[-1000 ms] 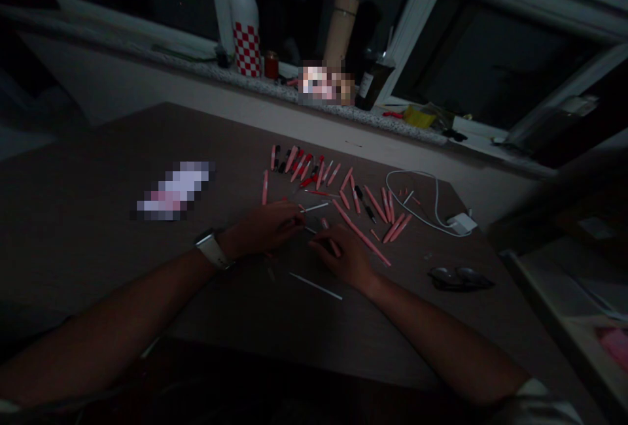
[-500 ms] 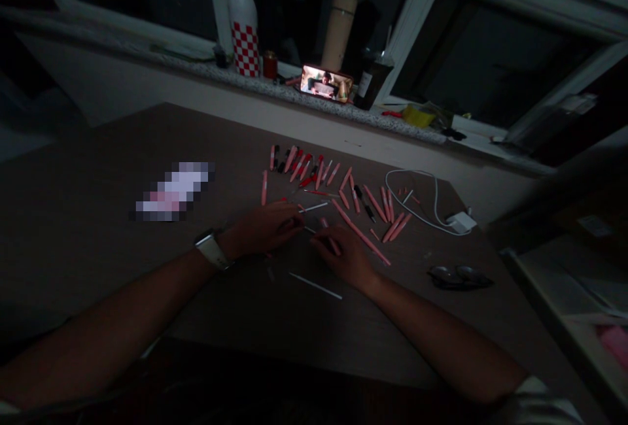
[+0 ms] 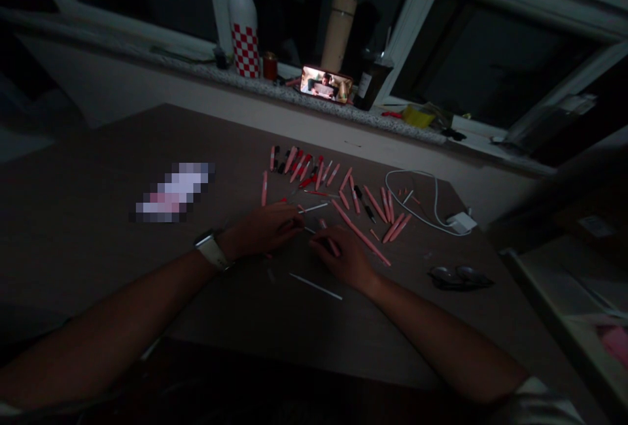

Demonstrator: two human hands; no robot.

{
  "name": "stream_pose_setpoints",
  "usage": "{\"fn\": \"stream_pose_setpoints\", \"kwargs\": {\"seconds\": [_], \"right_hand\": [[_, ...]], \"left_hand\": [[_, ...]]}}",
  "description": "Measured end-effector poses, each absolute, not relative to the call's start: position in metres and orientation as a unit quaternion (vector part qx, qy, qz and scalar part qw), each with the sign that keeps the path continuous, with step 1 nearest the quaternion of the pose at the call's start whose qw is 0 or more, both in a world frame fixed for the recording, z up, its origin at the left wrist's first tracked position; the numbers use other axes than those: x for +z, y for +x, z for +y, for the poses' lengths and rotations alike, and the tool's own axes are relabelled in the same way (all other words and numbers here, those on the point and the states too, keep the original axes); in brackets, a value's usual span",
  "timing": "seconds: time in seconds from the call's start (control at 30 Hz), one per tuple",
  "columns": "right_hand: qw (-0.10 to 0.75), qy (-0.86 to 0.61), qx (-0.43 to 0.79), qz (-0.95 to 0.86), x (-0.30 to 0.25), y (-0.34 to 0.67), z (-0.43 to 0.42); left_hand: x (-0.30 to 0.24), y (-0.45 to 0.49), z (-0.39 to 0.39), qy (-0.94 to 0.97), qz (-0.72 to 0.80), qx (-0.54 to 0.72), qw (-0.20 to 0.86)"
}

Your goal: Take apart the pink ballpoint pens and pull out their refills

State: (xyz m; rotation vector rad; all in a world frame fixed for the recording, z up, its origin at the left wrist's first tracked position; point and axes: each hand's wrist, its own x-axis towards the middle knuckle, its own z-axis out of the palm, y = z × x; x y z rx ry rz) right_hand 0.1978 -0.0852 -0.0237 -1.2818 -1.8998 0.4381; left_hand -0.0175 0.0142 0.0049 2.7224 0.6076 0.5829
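My left hand [image 3: 267,227], with a pale-strapped watch [image 3: 212,248] on the wrist, is closed with its fingertips pinched on one end of a thin pale rod [image 3: 309,230], which looks like a pen refill. To its right, my right hand [image 3: 347,258] is curled around a pink pen barrel [image 3: 334,246]. Its fingertips are close to the rod's other end; dim light hides whether they touch it. A white refill [image 3: 315,286] lies in front of the hands, and another white refill [image 3: 314,207] lies just beyond them. A long pink stick of joined barrels [image 3: 362,233] slants past my right hand.
Several pink pen parts with black and red pieces [image 3: 299,167] are spread along the table's far side. A white cable with charger [image 3: 461,222] and glasses [image 3: 460,276] lie at right. A blurred-out object [image 3: 171,193] is at left. A lit phone [image 3: 326,84] leans on the windowsill.
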Motion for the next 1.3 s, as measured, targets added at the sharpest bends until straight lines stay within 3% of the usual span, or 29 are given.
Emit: {"fn": "stream_pose_setpoints", "kwargs": {"seconds": [0.73,1.3], "right_hand": [[0.403,-0.514,0.19,-0.733,-0.0243,0.1978,-0.0835],[0.39,-0.523,0.217,-0.726,-0.026,0.1987,-0.0819]], "left_hand": [[0.0018,-0.0194,0.0161,0.942,0.226,0.197,0.151],[0.0028,-0.0215,0.0163,0.953,0.233,0.114,0.156]]}}
